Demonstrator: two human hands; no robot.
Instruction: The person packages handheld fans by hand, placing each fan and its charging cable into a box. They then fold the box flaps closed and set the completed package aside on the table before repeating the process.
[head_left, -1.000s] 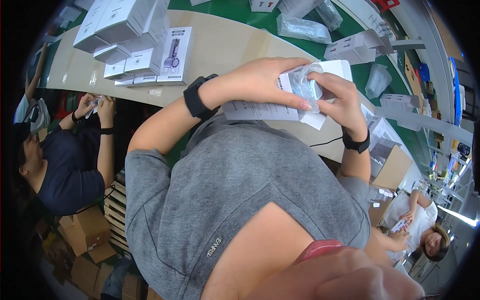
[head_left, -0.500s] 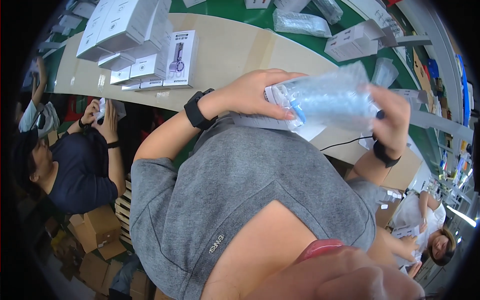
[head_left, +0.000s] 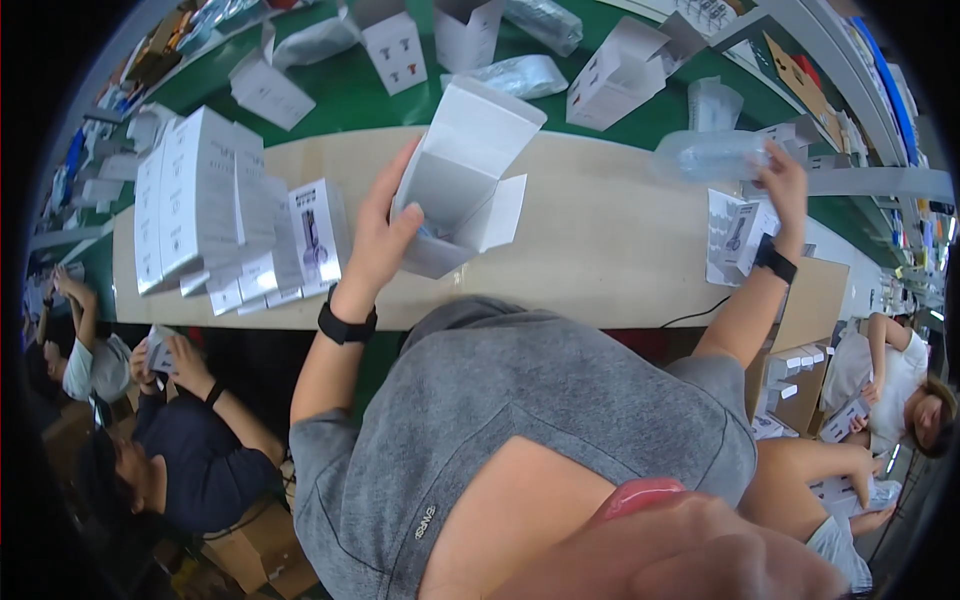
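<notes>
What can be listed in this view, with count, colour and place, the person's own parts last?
Table: one, beige, centre
Green surface: one, beyond the table
Held box: one, white, open, above the table
Held pouch: one, clear, above the table's right end
Stacked boxes: several, white, table's left end
Open boxes: at least four, white, on the green surface
Loose pouches: several, clear, among them
Cable: one, black, table's near right edge
Cardboard boxes: several, brown, lower left and right
Other people: several, both sides
Shirt: one, grey, centre
Wristbands: two, black, both wrists
Left hand: one, gripping the held box
Right hand: one, gripping the held pouch
</notes>
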